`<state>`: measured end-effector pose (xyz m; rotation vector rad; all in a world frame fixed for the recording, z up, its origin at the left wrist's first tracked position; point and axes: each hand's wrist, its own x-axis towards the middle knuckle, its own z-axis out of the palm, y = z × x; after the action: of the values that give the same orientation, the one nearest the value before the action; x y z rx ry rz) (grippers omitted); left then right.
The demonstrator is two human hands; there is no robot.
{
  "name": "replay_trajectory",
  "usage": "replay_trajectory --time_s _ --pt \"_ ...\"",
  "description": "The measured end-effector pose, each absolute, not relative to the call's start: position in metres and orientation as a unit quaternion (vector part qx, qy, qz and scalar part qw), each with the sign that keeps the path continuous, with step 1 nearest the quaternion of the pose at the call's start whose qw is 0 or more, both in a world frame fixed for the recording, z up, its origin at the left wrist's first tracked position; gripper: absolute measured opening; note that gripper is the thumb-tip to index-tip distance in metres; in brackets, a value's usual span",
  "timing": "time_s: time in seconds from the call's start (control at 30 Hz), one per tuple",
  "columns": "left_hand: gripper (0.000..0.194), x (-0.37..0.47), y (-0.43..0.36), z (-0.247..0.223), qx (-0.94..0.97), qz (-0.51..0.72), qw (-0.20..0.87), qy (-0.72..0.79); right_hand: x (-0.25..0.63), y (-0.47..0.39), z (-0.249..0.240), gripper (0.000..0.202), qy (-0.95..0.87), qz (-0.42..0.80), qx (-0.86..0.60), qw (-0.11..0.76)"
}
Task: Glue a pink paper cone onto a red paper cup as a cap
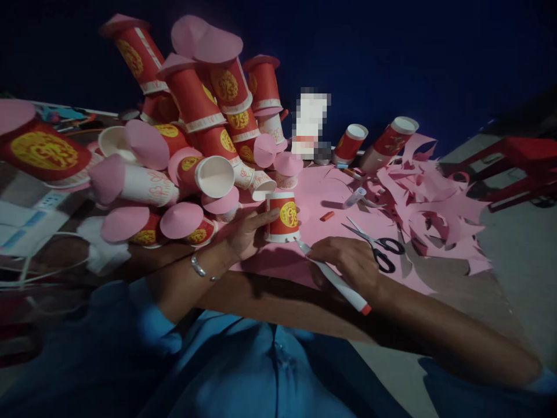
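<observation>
The left hand (252, 233) is gripping the red-and-white paper cup (278, 223), near upright, over the pink paper sheet (278, 259). From the cup's lower right, the right hand (350, 261) is holding the white, red-ended cylindrical marker (340, 284), its long axis slanting toward the lower white band.

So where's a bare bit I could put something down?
Two spots look free. One is on the pink sheet, between the held cup and the little red cap. The other is brown tabletop between the pink scraps and the right forearm. Cone-topped cups crowd the left.
</observation>
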<state>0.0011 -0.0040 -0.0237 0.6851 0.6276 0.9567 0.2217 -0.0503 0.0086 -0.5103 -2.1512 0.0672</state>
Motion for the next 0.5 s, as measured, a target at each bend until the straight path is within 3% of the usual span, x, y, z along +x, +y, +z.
replay_trajectory --time_s 0.17,0.5 --pt "0.054 0.001 -0.003 -0.027 0.328 0.432 0.786 0.298 0.224 -0.046 -0.004 0.011 -0.851 0.01 -0.202 0.485" --pt "0.057 0.002 -0.003 -0.03 0.333 0.433 0.784 0.294 0.22 -0.04 -0.007 0.015 -0.857 0.036 -0.208 0.47"
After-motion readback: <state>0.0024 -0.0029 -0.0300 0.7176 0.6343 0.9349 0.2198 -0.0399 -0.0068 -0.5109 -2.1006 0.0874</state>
